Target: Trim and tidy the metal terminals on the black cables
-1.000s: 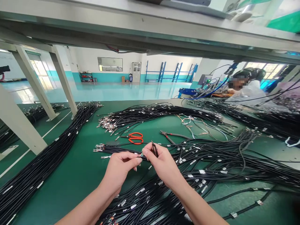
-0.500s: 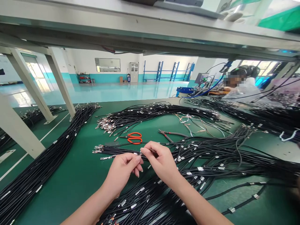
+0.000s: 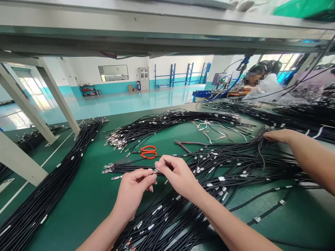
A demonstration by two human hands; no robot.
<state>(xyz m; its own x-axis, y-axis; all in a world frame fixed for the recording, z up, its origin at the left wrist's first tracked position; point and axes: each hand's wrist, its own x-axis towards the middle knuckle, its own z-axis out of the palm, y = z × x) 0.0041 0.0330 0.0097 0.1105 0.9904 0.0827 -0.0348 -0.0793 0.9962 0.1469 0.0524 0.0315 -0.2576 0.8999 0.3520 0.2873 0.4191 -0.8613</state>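
Observation:
My left hand and my right hand meet over the middle of the green table. Both are closed, pinching a small cable end between their fingertips. Shiny metal shows there; its exact shape is too small to make out, and my fingers hide the rest. Just behind my hands lies a short row of black cables with metal terminals. Orange-handled scissors and cutting pliers rest beyond them. Under and beside my right forearm spreads a large heap of black cables with white labels.
Another person's hand reaches in from the right onto the cables. Long cable bundles lie at the left and back. Thin loose wires lie behind the pliers. A shelf beam crosses overhead; posts stand left.
Another person's arm has come in from the right, its hand now at the cable ends. My view has shifted slightly; my hands keep their pinch, with more metal showing between them.

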